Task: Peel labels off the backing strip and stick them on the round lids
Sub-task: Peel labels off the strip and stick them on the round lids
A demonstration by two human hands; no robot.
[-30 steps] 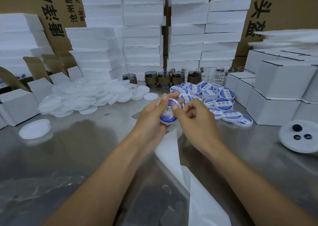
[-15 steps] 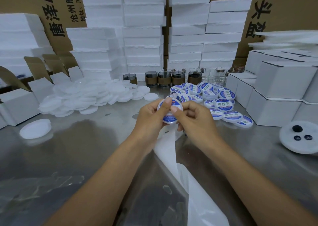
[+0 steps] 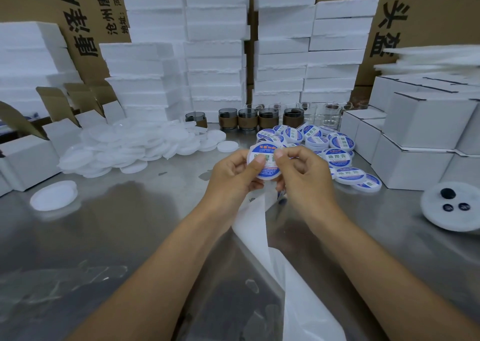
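Both hands hold one round white lid [image 3: 267, 169] with a blue and white label on it, raised above the steel table. My left hand [image 3: 233, 174] grips the lid's left side, its thumb pressing on the label. My right hand [image 3: 304, 174] pinches the right side, thumb on the label too. A white backing strip [image 3: 255, 226] hangs from under my hands down toward me. A heap of plain white lids [image 3: 124, 148] lies at the left. Labelled lids [image 3: 337, 156] are piled at the right, behind my right hand.
Steel table [image 3: 117, 236] with a single lid [image 3: 53, 195] at left and a white disc with dark buttons [image 3: 452, 208] at right. White boxes [image 3: 420, 138] stand at right, open cartons [image 3: 28, 158] at left, foam stacks and small jars [image 3: 246, 118] behind.
The lid has turned to face me more fully, and both thumbs now press on its label. The backing strip hangs a little lower beneath the hands.
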